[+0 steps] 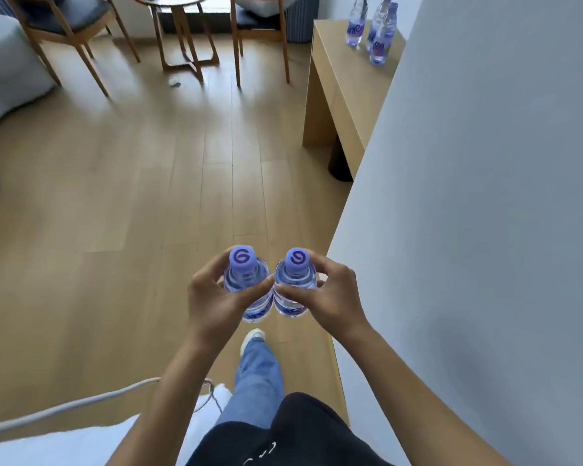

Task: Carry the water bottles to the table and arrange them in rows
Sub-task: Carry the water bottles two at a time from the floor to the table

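Observation:
I carry two clear water bottles with purple caps and purple labels, both upright and side by side above the wooden floor. My left hand [212,297] grips the left bottle [244,275] around its shoulder. My right hand [330,294] grips the right bottle [295,274] the same way. Far ahead on the right stands a light wooden table [337,82] against the wall. Three more bottles [372,28] of the same kind stand close together at its far end.
A grey wall [485,196] runs along my right side. Two wooden chairs [64,31] and a small round table [179,15] stand at the far end of the room. A white bed edge [0,79] lies at left. A white cable [81,401] crosses the floor near my feet.

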Available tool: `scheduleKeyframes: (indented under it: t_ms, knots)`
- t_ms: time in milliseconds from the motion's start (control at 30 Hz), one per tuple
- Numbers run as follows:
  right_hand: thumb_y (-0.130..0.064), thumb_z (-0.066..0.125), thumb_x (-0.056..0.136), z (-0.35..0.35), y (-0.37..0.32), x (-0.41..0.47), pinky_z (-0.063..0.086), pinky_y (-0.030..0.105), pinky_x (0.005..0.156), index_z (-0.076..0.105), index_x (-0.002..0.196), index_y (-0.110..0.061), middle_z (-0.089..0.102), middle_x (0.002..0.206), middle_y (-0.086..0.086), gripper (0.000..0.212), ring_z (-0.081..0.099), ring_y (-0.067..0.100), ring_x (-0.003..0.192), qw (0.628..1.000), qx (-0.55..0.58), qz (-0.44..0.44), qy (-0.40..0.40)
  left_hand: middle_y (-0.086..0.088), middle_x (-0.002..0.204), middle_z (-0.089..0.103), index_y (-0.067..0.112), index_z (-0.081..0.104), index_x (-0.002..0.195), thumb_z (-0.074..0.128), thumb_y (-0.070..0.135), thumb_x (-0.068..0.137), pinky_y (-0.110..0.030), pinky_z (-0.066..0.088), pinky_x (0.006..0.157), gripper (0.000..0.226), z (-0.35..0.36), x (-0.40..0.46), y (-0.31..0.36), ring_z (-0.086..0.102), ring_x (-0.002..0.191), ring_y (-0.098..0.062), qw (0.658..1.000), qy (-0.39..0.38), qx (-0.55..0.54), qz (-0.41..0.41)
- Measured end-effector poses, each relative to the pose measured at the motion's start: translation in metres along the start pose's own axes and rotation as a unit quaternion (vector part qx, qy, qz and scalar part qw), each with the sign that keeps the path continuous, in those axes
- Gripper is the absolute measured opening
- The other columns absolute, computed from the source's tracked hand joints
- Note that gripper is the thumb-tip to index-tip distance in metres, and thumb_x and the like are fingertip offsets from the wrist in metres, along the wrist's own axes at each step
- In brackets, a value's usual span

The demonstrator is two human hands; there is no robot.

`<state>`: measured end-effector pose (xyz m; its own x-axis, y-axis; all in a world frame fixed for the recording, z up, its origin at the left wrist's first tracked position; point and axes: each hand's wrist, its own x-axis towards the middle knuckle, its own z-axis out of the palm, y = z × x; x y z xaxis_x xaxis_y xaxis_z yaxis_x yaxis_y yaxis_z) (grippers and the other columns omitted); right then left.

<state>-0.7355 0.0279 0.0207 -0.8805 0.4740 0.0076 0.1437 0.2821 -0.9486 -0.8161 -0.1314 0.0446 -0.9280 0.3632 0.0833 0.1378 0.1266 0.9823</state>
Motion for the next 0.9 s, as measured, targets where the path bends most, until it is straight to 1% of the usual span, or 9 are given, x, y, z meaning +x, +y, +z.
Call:
scheduleKeyframes:
  t_ms: [100, 233, 300, 500, 567, 667, 733, 800, 900]
  knots:
    - [-0.031, 0.089, 0.071, 0.013, -0.007, 0.066, 0.058, 0.021, 0.079, 0.069, 0.111, -0.028, 0.073, 0.095, -0.019, 0.045, 0.069, 0.001, 0.091, 1.0, -0.007, 0.017, 0.014, 0.014, 0.089, 0.074, 0.039, 0.07, 0.092, 0.088, 0.034, 0.055, -0.011, 0.051, 0.07, 0.041, -0.005, 0.073, -0.007, 0.069, 0.081, 0.0, 1.0, -0.028, -0.001, -0.01]
    - [-0.026, 0.09, 0.07, 0.026, -0.016, 0.146, 0.055, 0.015, 0.079, 0.068, 0.109, -0.03, 0.074, 0.096, -0.019, 0.045, 0.07, -0.001, 0.091, 0.999, 0.009, 0.031, 0.041, 0.011, 0.087, 0.074, 0.036, 0.07, 0.091, 0.09, 0.011, 0.062, -0.011, 0.051, 0.07, 0.043, -0.012, 0.165, -0.013, 0.068, 0.078, 0.001, 0.998, -0.069, -0.002, 0.001]
    - [-0.023, 0.091, 0.069, 0.029, -0.021, 0.183, 0.056, 0.017, 0.081, 0.07, 0.11, -0.026, 0.075, 0.096, -0.015, 0.046, 0.071, 0.0, 0.09, 0.998, 0.015, 0.04, 0.05, 0.008, 0.088, 0.074, 0.031, 0.07, 0.092, 0.089, 0.006, 0.063, -0.011, 0.051, 0.071, 0.043, -0.011, 0.206, -0.015, 0.067, 0.077, 0.001, 0.996, -0.086, -0.002, -0.009]
    - [-0.021, 0.092, 0.067, 0.029, -0.018, 0.297, 0.058, 0.024, 0.084, 0.072, 0.11, -0.016, 0.075, 0.096, -0.011, 0.048, 0.07, 0.002, 0.089, 0.994, 0.022, 0.059, 0.085, 0.012, 0.087, 0.074, 0.045, 0.071, 0.088, 0.089, 0.005, 0.063, -0.011, 0.051, 0.07, 0.05, -0.001, 0.328, -0.029, 0.068, 0.077, 0.0, 0.995, -0.102, 0.003, 0.002]
    - [-0.02, 0.092, 0.067, 0.026, -0.012, 0.338, 0.057, 0.022, 0.083, 0.071, 0.107, -0.02, 0.075, 0.095, -0.014, 0.045, 0.069, -0.001, 0.088, 0.994, 0.019, 0.055, 0.09, 0.015, 0.087, 0.073, 0.048, 0.07, 0.087, 0.089, 0.006, 0.064, -0.011, 0.051, 0.07, 0.052, 0.009, 0.37, -0.034, 0.067, 0.077, 0.001, 0.994, -0.105, 0.013, 0.004]
    - [-0.02, 0.092, 0.067, 0.018, -0.008, 0.404, 0.053, 0.013, 0.078, 0.069, 0.104, -0.031, 0.074, 0.089, -0.019, 0.044, 0.068, -0.005, 0.087, 0.994, 0.018, 0.047, 0.094, 0.016, 0.087, 0.073, 0.049, 0.07, 0.086, 0.09, 0.006, 0.064, -0.01, 0.051, 0.069, 0.052, 0.027, 0.435, -0.039, 0.068, 0.078, 0.002, 0.994, -0.104, 0.017, 0.004]
    - [-0.021, 0.091, 0.068, 0.009, -0.006, 0.448, 0.054, 0.014, 0.079, 0.068, 0.102, -0.037, 0.074, 0.092, -0.021, 0.045, 0.068, -0.002, 0.088, 0.994, 0.016, 0.041, 0.101, 0.016, 0.087, 0.073, 0.048, 0.07, 0.086, 0.089, 0.005, 0.064, -0.01, 0.05, 0.069, 0.052, 0.041, 0.478, -0.04, 0.067, 0.077, 0.003, 0.994, -0.104, 0.016, 0.005]
    - [-0.022, 0.091, 0.068, 0.0, -0.006, 0.491, 0.056, 0.018, 0.08, 0.067, 0.101, -0.04, 0.073, 0.095, -0.022, 0.045, 0.069, 0.0, 0.09, 0.993, 0.013, 0.038, 0.11, 0.017, 0.086, 0.073, 0.047, 0.07, 0.086, 0.089, 0.005, 0.064, -0.008, 0.05, 0.068, 0.051, 0.056, 0.521, -0.038, 0.067, 0.077, 0.002, 0.993, -0.115, 0.019, 0.007]
    - [-0.024, 0.091, 0.068, -0.015, -0.006, 0.546, 0.056, 0.018, 0.081, 0.065, 0.102, -0.042, 0.073, 0.097, -0.022, 0.046, 0.069, 0.0, 0.092, 0.992, 0.016, 0.034, 0.123, 0.02, 0.084, 0.072, 0.049, 0.069, 0.083, 0.088, 0.002, 0.064, -0.007, 0.049, 0.068, 0.054, 0.082, 0.58, -0.032, 0.066, 0.076, 0.006, 0.991, -0.13, 0.02, 0.016]
